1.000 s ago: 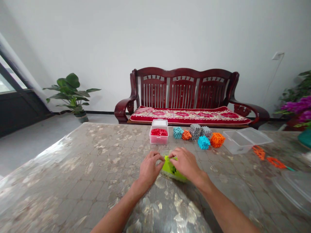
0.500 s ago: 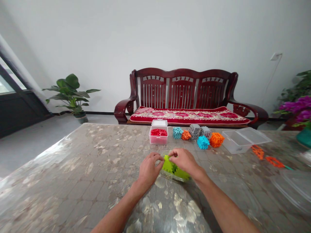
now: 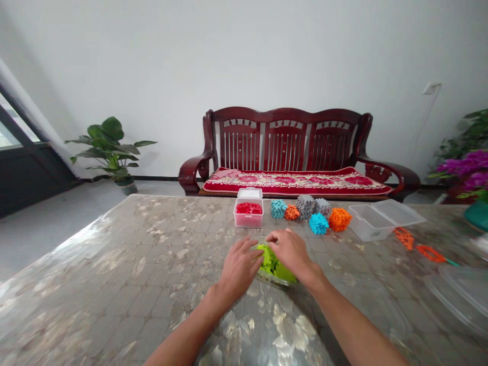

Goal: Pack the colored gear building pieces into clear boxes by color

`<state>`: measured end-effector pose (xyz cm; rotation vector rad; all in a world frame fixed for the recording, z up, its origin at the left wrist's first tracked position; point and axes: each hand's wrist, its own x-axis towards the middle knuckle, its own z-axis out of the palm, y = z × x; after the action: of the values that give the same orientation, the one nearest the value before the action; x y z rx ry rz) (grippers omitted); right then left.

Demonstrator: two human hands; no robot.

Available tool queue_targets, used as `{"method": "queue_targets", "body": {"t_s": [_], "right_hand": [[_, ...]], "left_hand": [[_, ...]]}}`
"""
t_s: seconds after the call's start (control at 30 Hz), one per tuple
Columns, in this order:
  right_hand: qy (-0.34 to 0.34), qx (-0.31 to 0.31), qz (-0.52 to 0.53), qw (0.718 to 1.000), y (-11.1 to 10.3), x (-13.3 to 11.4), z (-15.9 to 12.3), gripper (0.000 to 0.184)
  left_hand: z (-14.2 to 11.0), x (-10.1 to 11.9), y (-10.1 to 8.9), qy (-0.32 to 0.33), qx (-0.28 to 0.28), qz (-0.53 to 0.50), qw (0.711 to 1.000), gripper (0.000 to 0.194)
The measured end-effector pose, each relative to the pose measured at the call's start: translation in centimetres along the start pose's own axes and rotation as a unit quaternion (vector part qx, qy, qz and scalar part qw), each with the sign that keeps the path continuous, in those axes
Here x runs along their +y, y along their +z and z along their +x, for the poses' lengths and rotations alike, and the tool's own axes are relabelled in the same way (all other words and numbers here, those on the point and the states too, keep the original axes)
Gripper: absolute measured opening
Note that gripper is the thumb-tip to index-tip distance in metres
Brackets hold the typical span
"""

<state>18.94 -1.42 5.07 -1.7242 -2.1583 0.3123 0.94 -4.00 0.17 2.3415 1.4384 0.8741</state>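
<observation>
Dish (image 3: 280, 282) of green pieces (image 3: 282, 271) on a flower-patterned worktop (image 3: 160, 264)

Two bare forearms reach in from the bottom edge to the clear dish, near the middle of the worktop. The left hand (image 3: 240, 264) is at the dish's left side, its grip loose, with thumb and fingers apart beside the green pieces. The right hand (image 3: 292, 249) curls over the dish's right and far part with bent fingers; whether its grip is clamped on a piece cannot be told.

Well to the right lies some clear plastic (image 3: 461, 300). Beyond it, two orange rings (image 3: 430, 253) lie near each other, the closer one with a green stick (image 3: 452, 263) at its end.

Past the hands stands an open box of red pieces (image 3: 249, 208), lid up at the back. Right of it sit six knobbly balls (image 3: 319, 223): two blue, two orange, two gray. Next comes a clear box (image 3: 371, 223), lid swung open to the right.

Behind the worktop is a dark red wooden bench (image 3: 285, 140) with a red floral cushion (image 3: 285, 180). A leafy plant (image 3: 112, 145) stands left; purple flowers (image 3: 467, 165) are at right.
</observation>
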Motion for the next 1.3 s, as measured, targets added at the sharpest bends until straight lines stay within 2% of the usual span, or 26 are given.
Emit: {"method": "queue_targets", "body": {"t_s": [0.13,0.37,0.6,0.83,1.0,1.2,1.3], "right_hand": [[-0.064,-0.010,-0.054,0.996,0.1,0.1,-1.1,0.021],[-0.077,-0.017,-0.073,0.994,1.2,0.3,-1.4,0.017],[-0.054,0.005,-0.019,0.998,1.7,0.7,-1.2,0.016],[0.005,0.052,0.091,0.995,1.3,3.0,-0.9,0.017],[0.033,0.094,0.146,0.984,1.4,5.8,-1.6,0.020],[0.037,0.140,0.208,0.967,2.1,7.8,-3.3,0.025],[0.030,0.169,0.233,0.957,2.4,8.2,-4.1,0.028]], "left_hand": [[-0.5,-0.4,0.1,0.037,-0.014,-0.019,0.999,0.028],[-1.1,-1.0,0.2,0.071,-0.038,0.038,0.996,0.036],[-0.9,-1.2,0.4,0.109,-0.018,0.113,0.987,0.031],[-0.8,-1.6,0.2,0.125,-0.011,0.119,0.985,0.032],[-0.9,-2.6,-0.3,0.097,0.012,0.058,0.994,0.037],[-0.4,-3.7,-0.6,0.003,-0.022,-0.038,0.999,0.039],[-0.1,-3.8,-0.5,-0.008,-0.032,-0.061,0.998,0.036]]}}
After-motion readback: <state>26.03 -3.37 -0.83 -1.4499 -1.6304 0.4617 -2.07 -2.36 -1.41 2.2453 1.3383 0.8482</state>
